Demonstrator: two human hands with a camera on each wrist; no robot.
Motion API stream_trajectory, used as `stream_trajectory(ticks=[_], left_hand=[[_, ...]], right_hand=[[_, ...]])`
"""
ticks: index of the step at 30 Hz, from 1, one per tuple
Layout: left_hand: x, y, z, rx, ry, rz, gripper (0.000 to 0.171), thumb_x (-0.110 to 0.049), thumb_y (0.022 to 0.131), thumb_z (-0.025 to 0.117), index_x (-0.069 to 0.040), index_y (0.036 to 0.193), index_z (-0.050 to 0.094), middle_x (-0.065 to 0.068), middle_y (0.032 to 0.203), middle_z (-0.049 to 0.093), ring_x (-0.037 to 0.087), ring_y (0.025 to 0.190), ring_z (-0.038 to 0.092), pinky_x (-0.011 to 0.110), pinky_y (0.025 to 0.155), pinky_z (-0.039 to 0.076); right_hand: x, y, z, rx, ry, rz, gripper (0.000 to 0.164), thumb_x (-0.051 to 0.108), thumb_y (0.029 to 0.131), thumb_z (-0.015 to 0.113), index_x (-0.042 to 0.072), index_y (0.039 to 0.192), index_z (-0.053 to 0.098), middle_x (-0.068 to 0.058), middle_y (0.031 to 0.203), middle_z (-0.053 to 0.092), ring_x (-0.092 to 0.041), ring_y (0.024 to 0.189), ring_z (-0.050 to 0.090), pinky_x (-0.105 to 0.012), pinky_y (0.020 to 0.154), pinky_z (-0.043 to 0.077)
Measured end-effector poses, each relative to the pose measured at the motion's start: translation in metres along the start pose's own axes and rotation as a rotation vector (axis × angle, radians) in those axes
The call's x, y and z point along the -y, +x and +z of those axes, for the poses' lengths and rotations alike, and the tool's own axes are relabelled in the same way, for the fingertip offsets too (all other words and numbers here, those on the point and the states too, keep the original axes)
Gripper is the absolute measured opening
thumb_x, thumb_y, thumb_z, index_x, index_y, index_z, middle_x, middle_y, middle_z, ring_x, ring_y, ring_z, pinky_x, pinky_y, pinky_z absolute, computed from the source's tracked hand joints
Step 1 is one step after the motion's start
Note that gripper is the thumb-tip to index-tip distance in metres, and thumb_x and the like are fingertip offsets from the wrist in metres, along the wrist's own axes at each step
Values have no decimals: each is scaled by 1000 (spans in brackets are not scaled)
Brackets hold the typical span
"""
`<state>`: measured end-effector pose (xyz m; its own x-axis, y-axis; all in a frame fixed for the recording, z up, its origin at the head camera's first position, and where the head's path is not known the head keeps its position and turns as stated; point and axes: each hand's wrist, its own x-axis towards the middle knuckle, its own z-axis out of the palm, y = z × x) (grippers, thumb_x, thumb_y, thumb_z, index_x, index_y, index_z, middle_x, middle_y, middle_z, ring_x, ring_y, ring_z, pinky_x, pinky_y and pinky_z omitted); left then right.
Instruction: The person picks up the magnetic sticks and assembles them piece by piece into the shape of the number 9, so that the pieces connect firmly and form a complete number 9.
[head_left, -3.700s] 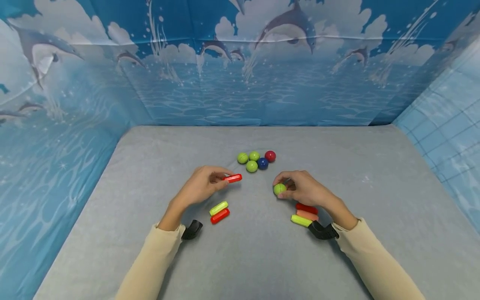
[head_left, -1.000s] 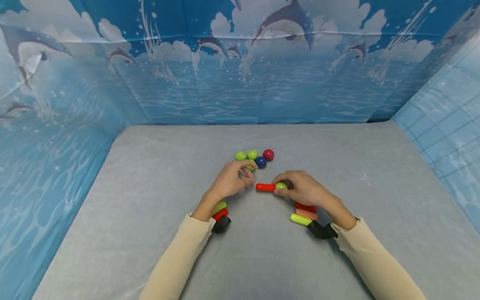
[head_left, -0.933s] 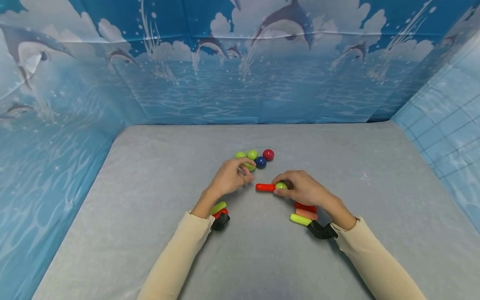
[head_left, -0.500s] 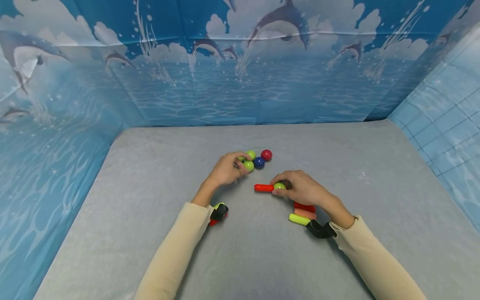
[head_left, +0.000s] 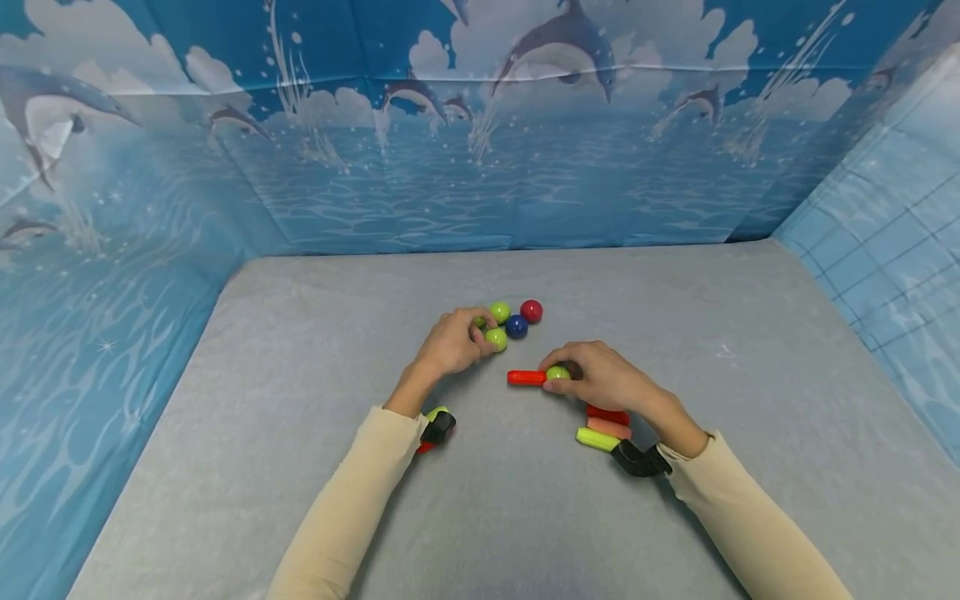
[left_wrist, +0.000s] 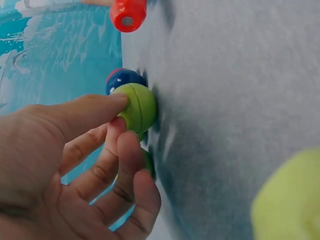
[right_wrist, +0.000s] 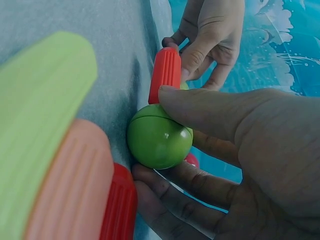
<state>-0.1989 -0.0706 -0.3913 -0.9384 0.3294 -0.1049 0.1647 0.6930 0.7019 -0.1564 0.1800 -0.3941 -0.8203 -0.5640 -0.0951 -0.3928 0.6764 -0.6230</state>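
A blue backdrop printed with dolphins stands along the twelve o'clock side of the grey desk. Two cream sleeves come in from five and seven o'clock. The right hand holds the middle green ball between thumb and fingers, from its three o'clock side; the left hand pinches the front green ball, thumb and fingertips set close.

Taking the middle green ball as the dial's centre, a lone red stick lies at nine o'clock, its end against the ball. Between four and five sit three sticks side by side: red, salmon and yellow-green. Around eight, a yellow-green and a red stick are partly hidden by a black wrist piece.

The front green ball is at ten. From it, the blue ball is at two, the dark red ball just beyond, and another green ball at twelve.
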Motion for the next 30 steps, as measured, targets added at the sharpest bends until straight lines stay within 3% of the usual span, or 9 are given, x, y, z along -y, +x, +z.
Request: stream_trajectory(ticks=[10,30], left_hand=[[-3,-10,-5,45,107,-33,26,-26,91,75,-10,112,72,0,71,62,11,62,50,25,56,38],[8,-27,-7,87,76,-1,26,-22,93,73,-5,113,72,0,83,65,12,74,53,29,73,45]], right_hand=[[0,1,1,-12,1,8,23,21,94,72,12,114,74,2,92,68,-13,70,50,-28,65,41],[1,2,2,-64,-27,43,22,20,93,73,10,112,74,0,91,67,-14,66,48,-28,61,39]])
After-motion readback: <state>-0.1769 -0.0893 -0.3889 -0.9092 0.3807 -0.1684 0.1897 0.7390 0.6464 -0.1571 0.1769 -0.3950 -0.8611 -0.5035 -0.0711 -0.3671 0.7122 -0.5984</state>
